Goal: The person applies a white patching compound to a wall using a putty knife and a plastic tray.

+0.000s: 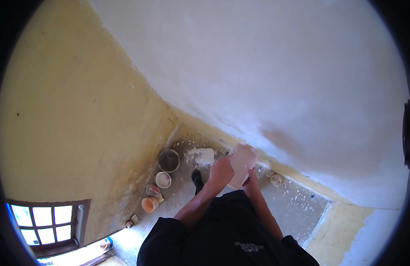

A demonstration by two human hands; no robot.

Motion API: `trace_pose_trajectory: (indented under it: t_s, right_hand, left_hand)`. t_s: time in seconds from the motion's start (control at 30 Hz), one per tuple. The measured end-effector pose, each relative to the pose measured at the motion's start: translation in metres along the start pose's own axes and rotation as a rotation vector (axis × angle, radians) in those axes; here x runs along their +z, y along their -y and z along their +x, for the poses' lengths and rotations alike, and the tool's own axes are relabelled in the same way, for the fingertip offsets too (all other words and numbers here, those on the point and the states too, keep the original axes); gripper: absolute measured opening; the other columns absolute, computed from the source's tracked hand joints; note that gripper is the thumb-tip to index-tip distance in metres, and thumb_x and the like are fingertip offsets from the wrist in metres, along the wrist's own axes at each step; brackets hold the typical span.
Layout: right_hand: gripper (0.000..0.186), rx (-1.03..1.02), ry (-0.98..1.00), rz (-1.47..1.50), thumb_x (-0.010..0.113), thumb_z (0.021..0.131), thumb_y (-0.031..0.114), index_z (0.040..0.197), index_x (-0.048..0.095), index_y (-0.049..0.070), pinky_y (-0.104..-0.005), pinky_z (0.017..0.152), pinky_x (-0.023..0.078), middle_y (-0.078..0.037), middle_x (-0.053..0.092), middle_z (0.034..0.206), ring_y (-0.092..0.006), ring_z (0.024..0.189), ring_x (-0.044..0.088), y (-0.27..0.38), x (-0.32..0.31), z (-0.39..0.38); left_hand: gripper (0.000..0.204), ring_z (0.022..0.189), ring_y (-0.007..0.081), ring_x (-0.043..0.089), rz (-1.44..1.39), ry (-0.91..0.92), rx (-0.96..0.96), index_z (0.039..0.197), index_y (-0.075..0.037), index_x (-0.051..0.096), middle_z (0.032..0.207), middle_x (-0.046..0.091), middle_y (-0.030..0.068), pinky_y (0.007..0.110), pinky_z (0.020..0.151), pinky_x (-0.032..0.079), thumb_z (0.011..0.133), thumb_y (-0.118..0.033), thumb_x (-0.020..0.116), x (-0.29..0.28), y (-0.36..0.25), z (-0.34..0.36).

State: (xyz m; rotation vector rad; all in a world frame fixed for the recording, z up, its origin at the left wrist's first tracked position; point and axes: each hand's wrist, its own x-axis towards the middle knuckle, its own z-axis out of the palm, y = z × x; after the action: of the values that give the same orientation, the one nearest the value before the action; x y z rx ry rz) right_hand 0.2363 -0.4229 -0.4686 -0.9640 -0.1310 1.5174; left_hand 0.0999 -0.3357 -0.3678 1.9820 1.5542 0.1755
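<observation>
In front of my body, above the floor, is a flat pale board (244, 160) coated with whitish-pink plaster. My right hand (250, 178) grips it at its lower right edge, with some fingers hidden by the board. At its left edge is my left hand (222, 170), its fingers closed. Whatever that hand grips is too small and hidden to make out. Just beyond the board rises a large wall (267, 80) coated mostly white, with a darker damp-looking patch.
A yellow wall (81, 102) meets the white one at the left. Along its foot stand a dark bucket (169, 160), a white bucket (163, 179), a reddish container (152, 190) and an orange bucket (149, 204). A white-smeared sheet (205, 156) lies on the spattered floor (285, 201).
</observation>
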Motion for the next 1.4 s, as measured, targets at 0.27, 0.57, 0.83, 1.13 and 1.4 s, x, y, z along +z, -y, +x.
trace_pose_trajectory:
  t_s: [0.27,0.57,0.83,1.13,1.4]
  right_hand:
    - [0.064,0.070,0.031,-0.072,0.058,0.093,0.027,0.146,0.025,0.013,-0.0416,0.104,0.041,-0.006,0.045,0.138,-0.0228,0.127,0.047,0.001,0.011,-0.011]
    - [0.056,0.012,0.046,-0.020,0.054,0.097,0.034,0.144,0.030,0.013,-0.0433,0.105,0.040,-0.007,0.046,0.139,-0.0241,0.129,0.046,-0.010,0.001,-0.014]
    - [0.047,0.002,0.044,0.013,0.045,0.102,0.035,0.142,0.035,0.012,-0.0417,0.105,0.041,-0.006,0.052,0.134,-0.0223,0.123,0.052,-0.009,0.008,-0.018]
    - [0.052,-0.021,0.008,0.048,0.043,0.102,0.041,0.142,0.038,0.008,-0.0408,0.107,0.040,-0.009,0.050,0.139,-0.0236,0.126,0.050,0.004,-0.002,-0.024]
    - [0.052,-0.080,0.056,0.151,0.044,0.102,0.039,0.143,0.034,0.009,-0.0425,0.108,0.038,-0.009,0.048,0.138,-0.0242,0.128,0.048,0.013,-0.011,-0.021]
  left_hand:
    - [0.023,0.079,0.0437,0.067,0.044,0.017,0.040,0.097,-0.001,0.065,0.082,0.067,0.0262,0.052,0.075,0.054,0.077,-0.011,0.059,0.009,-0.006,-0.008]
    - [0.021,0.081,0.0430,0.067,-0.092,0.050,0.106,0.089,0.002,0.068,0.082,0.066,0.0278,0.051,0.075,0.054,0.078,-0.015,0.061,0.005,0.002,-0.017]
    - [0.023,0.077,0.0375,0.068,-0.362,0.045,0.140,0.094,0.002,0.066,0.081,0.064,0.0275,0.045,0.071,0.052,0.077,-0.010,0.057,-0.002,0.028,-0.015]
    - [0.026,0.072,0.0082,0.063,-0.978,0.197,-0.061,0.110,0.002,0.065,0.091,0.069,0.0044,0.026,0.062,0.053,0.091,0.003,0.047,-0.028,0.055,-0.012]
    - [0.036,0.091,0.0182,0.066,-1.572,0.351,-0.170,0.131,0.004,0.049,0.110,0.064,0.0067,0.034,0.083,0.057,0.096,-0.003,0.049,-0.006,0.097,-0.001]
